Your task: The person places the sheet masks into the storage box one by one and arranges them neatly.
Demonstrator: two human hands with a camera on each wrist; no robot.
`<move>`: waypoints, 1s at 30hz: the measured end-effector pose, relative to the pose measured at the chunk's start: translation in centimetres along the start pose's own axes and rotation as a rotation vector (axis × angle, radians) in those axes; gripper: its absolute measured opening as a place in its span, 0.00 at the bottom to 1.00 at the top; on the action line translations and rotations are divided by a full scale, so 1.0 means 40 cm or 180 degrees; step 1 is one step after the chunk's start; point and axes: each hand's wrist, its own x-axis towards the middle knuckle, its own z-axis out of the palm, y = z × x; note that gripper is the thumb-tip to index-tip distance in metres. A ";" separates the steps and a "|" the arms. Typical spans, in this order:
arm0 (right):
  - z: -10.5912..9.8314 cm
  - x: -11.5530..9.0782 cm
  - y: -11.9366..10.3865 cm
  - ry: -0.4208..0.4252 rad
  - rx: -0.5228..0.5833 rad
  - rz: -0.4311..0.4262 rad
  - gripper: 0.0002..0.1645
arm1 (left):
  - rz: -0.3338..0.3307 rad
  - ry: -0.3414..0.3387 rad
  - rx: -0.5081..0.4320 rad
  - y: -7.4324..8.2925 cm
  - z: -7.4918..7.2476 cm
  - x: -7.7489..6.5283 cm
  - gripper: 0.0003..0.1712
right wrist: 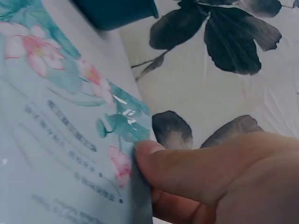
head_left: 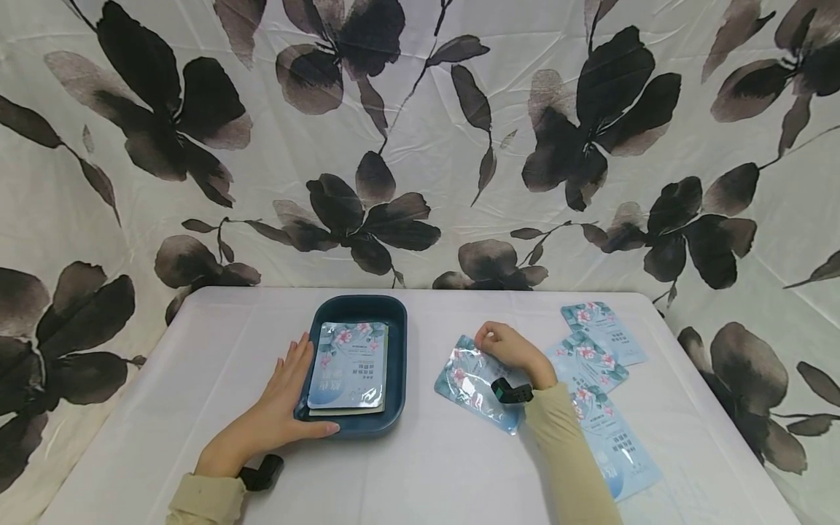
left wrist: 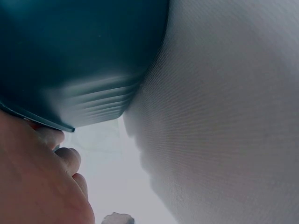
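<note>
1. A dark blue tray (head_left: 397,357) sits on the white table (head_left: 262,328). It is longer from front to back than from side to side.
2. The left hand (head_left: 275,412) is at the left side of the tray. Its fingers are stretched out flat along that side, and its thumb lies by the tray's near edge. The hand touches the tray but is not curled around it.
3. Inside the tray lies a shiny blue packet (head_left: 348,372) with pink flowers. A pale edge peeks out from under it, but I cannot tell how many things are below.
4. The right hand (head_left: 515,350) is to the right of the tray, apart from it. It pinches the edge of a loose packet (head_left: 466,375) between its thumb and bent fingers.
5. The loose packet is blue with pink flowers too. I cannot tell if its bottom part touches the table.
6. Farther to the right of the tray are three more packets (head_left: 617,437). They make a row going from far to near, and they overlap a bit. The right sleeve (head_left: 567,445) covers part of them.
7. Behind the tray, past the table, hangs a white cloth (head_left: 459,146) with big dark flowers.
8. Each wrist wears a small black box (head_left: 261,472).
</note>
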 end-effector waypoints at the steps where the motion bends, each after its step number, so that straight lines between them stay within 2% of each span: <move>1: 0.003 0.002 0.002 0.0050 0.0006 0.0013 0.05 | 0.0001 0.0003 -0.0002 0.000 0.000 0.000 0.77; 6: 0.017 0.010 0.011 0.0318 0.0272 0.0274 0.06 | 0.0005 0.0017 0.0005 -0.001 0.001 0.001 0.77; 11: 0.024 0.013 0.022 0.0539 0.0842 0.0516 0.19 | 0.0023 0.0033 0.0043 -0.005 0.003 0.002 0.78; 16: 0.027 0.014 0.029 0.0643 0.1086 0.0513 0.28 | 0.0027 0.0038 0.0048 -0.006 0.005 0.001 0.78; 22: 0.030 0.017 0.034 0.0638 0.1121 0.0483 0.20 | 0.0021 0.0028 0.0026 -0.005 0.004 0.000 0.78; 30: 0.035 0.020 0.034 0.0702 0.1242 0.0728 0.19 | -0.0006 0.0027 0.0027 -0.004 0.005 -0.001 0.78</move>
